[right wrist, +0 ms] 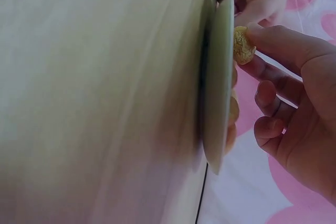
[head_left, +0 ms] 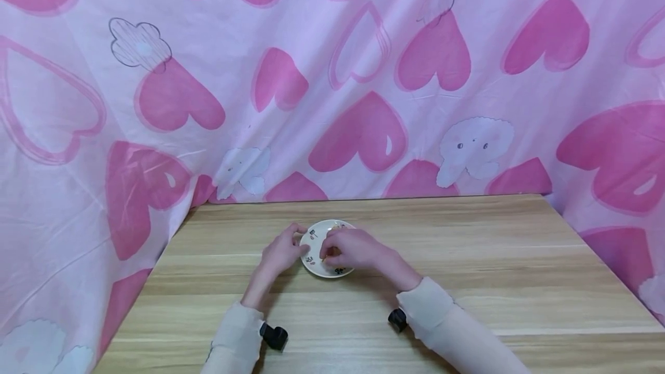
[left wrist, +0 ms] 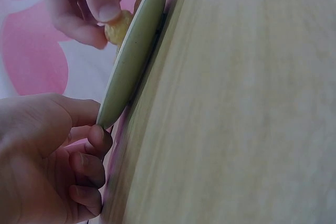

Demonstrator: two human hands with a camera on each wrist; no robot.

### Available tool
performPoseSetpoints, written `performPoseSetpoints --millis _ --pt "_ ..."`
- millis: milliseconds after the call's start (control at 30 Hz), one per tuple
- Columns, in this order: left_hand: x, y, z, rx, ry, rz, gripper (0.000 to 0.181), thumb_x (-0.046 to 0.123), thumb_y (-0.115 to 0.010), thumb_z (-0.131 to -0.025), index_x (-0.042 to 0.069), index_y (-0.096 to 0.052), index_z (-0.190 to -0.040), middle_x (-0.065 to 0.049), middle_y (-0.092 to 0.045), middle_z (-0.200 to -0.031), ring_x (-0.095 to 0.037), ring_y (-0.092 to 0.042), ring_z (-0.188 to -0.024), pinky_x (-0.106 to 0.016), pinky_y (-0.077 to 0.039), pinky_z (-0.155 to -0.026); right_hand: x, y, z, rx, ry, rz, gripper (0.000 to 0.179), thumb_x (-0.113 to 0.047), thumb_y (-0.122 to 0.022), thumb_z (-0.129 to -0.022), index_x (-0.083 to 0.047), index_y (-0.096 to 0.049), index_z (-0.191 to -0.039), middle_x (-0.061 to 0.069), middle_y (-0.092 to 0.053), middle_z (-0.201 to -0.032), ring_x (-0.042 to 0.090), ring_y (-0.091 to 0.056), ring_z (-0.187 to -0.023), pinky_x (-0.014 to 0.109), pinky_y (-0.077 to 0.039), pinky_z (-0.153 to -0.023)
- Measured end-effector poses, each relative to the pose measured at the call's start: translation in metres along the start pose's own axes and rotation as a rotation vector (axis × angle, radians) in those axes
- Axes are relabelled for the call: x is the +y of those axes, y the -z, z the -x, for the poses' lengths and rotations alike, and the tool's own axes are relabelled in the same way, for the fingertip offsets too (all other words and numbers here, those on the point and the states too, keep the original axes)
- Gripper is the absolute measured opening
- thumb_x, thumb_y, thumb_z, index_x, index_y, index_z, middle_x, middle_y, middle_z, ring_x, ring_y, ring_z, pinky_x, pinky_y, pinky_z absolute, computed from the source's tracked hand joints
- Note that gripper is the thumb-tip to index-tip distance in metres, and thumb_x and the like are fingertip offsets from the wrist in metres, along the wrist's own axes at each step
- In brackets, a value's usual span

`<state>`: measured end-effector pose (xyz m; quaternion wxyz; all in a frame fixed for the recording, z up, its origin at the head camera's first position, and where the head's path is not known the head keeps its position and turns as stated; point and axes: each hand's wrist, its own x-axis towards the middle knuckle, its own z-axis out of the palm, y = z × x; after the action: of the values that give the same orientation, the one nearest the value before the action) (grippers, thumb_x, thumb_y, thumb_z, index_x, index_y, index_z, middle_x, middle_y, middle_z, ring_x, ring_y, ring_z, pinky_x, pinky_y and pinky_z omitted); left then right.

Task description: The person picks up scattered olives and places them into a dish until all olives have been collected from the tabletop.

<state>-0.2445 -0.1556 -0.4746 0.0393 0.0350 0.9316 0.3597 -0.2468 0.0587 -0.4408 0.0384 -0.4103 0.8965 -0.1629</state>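
Note:
A small white plate [head_left: 315,251] with dark and coloured prints lies on the wooden table. My left hand [head_left: 282,251] pinches its left rim between thumb and forefinger, plain in the left wrist view. Over the plate, my right hand [head_left: 357,249] holds a small wrinkled yellow-brown lump [right wrist: 244,45] between thumb and fingers. The lump is right at the plate's surface; whether it touches cannot be told. More rounded brownish pieces [right wrist: 233,110] sit on the plate, partly hidden behind its rim in the right wrist view and by my right hand in the head view.
The wood-grain table [head_left: 467,258] stretches out around the plate. A pink and white cloth [head_left: 358,131] with hearts hangs behind the table and along its sides. Black wrist cameras [head_left: 273,336] sit at both sleeve cuffs.

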Motion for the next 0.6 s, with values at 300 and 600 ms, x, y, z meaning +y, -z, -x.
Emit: performPoseSetpoints --millis 300,600 --pt "-0.001 -0.002 -0.001 -0.002 -0.003 -0.001 0.041 0.024 -0.071 -0.087 0.019 -0.060 -0.127 0.000 -0.064 -0.081 -0.015 -0.055 -0.070 -0.033 -0.038 -0.067 -0.003 -0.007 -0.005 -0.024 -0.005 0.029 0.011 -0.024 -0.072 -0.088 -0.025 -0.075 -0.098 -0.012 -0.063 -0.094 0.003 -0.056 -0.086 0.023 -0.047 -0.081" --pt "-0.001 -0.001 -0.003 0.001 -0.003 -0.008 0.041 0.024 -0.071 -0.088 0.019 -0.059 -0.127 0.000 -0.067 -0.085 -0.015 -0.057 -0.072 -0.034 -0.039 -0.069 -0.001 0.002 0.008 0.001 -0.030 -0.010 0.013 -0.027 -0.070 -0.090 -0.024 -0.075 -0.101 -0.008 -0.063 -0.100 0.007 -0.057 -0.090 0.025 -0.048 -0.081"
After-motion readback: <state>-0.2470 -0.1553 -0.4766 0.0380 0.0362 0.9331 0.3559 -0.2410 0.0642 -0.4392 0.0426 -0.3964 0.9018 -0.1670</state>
